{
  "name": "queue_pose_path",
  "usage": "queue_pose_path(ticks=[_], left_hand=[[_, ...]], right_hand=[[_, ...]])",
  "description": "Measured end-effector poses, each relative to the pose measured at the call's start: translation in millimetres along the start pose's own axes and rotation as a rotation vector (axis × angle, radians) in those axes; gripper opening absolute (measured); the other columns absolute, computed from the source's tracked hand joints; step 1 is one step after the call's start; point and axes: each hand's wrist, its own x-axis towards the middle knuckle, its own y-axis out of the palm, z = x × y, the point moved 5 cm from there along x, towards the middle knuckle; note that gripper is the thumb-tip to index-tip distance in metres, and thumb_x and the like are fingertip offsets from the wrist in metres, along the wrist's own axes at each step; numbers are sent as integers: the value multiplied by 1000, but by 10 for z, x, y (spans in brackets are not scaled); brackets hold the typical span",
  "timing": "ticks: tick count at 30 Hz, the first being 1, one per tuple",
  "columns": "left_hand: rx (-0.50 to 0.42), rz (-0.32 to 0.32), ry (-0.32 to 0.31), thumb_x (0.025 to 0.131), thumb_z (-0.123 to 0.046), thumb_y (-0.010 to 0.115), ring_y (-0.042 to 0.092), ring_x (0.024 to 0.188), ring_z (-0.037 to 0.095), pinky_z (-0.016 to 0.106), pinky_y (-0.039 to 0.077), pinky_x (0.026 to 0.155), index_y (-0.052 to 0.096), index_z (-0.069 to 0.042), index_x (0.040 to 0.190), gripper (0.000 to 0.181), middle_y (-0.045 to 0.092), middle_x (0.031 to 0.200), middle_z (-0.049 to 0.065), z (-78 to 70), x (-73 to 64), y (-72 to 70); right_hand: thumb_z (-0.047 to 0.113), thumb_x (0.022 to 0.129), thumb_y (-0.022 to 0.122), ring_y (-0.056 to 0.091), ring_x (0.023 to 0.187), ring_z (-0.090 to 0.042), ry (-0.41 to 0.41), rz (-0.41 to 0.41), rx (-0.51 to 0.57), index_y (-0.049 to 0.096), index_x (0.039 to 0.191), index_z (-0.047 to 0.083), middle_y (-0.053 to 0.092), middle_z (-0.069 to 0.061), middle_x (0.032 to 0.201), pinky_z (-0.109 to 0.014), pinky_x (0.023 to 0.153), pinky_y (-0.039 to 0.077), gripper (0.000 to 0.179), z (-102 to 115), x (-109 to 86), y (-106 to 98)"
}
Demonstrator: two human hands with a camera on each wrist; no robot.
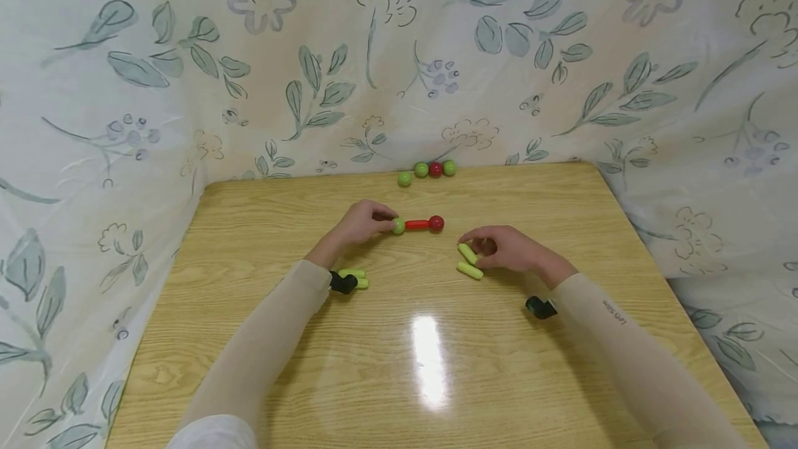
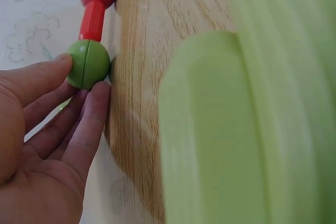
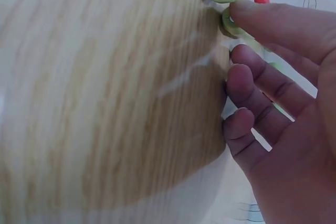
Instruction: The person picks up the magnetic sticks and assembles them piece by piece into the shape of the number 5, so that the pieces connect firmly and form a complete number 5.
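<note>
On the table, my left hand [image 1: 364, 222] pinches a green ball [image 2: 88, 64] between thumb and fingers. A short red rod [image 1: 417, 224] joins that ball to a dark red ball [image 1: 436, 223], in a straight row like a dumbbell. My right hand [image 1: 508, 248] has thumb and fingertips around a yellow-green rod [image 1: 467, 253] lying low at the table. Beside it lies a second yellow-green rod [image 1: 470, 270]; a silver disc shows in its end in the right wrist view. The right index fingertip is partly hidden there.
At the back edge sit three green balls, one apart [image 1: 404, 179], and another dark red ball [image 1: 436, 170]. More yellow-green rods [image 1: 353, 274] lie under the left wrist, partly behind its black camera [image 1: 343, 283]. Floral cloth [image 1: 386, 102] hangs behind the table [image 1: 374, 366].
</note>
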Motion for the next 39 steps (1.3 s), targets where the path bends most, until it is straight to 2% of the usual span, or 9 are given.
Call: queue_pose_path(ticks=[14,26,39], left_hand=[[5,2,-3,103,-21,78,66,119,24,43,51,106,80,-8,128,28,77,124,5,-20,-2,-12],[0,-5,-1,103,-20,78,67,117,24,42,53,104,80,-7,128,28,77,123,6,-15,-19,9],[6,-3,-1,103,-21,78,66,119,25,43,51,106,80,-7,128,29,77,124,6,-23,-27,13]], right_hand=[[12,96,85,60,94,-23,24,-69,-2,68,145,10,68,-4,113,-40,85,55,52,-29,-14,-9],[11,96,84,61,91,-21,-45,-92,15,68,143,9,68,-2,110,-35,79,55,50,196,95,54],[10,97,82,63,90,-22,-52,-141,46,68,143,8,68,-4,106,-40,82,56,48,429,228,175]])
